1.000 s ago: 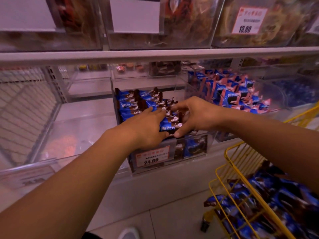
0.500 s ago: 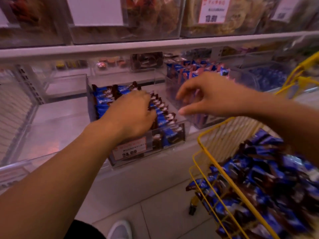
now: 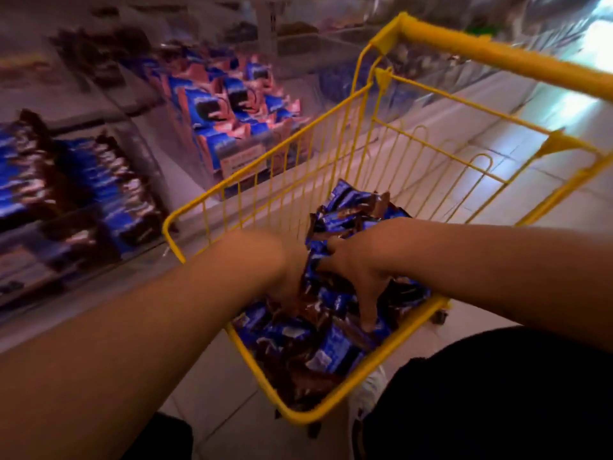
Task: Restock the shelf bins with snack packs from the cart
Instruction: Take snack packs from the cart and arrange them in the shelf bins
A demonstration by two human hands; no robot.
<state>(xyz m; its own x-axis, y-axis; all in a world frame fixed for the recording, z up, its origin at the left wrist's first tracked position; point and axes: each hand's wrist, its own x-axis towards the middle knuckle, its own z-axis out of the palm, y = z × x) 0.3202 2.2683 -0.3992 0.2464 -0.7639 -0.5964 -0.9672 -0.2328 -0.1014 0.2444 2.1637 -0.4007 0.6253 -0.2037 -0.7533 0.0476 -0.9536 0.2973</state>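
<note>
A yellow wire cart (image 3: 497,54) stands beside the shelf, holding a heap of blue-and-brown snack packs (image 3: 331,353). Both my hands are down inside it. My left hand (image 3: 292,277) is blurred and its fingers are buried among the packs, so its grip is hidden. My right hand (image 3: 358,270) lies on the heap with its fingers spread, the fingertips pressing into the wrappers. At the left, the clear shelf bin (image 3: 109,194) is filled with rows of the same blue-and-brown packs.
A neighbouring bin (image 3: 232,111) behind the cart's left wall holds blue-and-pink packs. More clear bins run along the shelf beyond. Pale floor tiles (image 3: 530,180) lie to the right of the cart. My dark clothing (image 3: 497,393) fills the lower right.
My view swung right and down from the shelf bin to the cart. Both hands left the bin's packs and dropped into the cart's heap.
</note>
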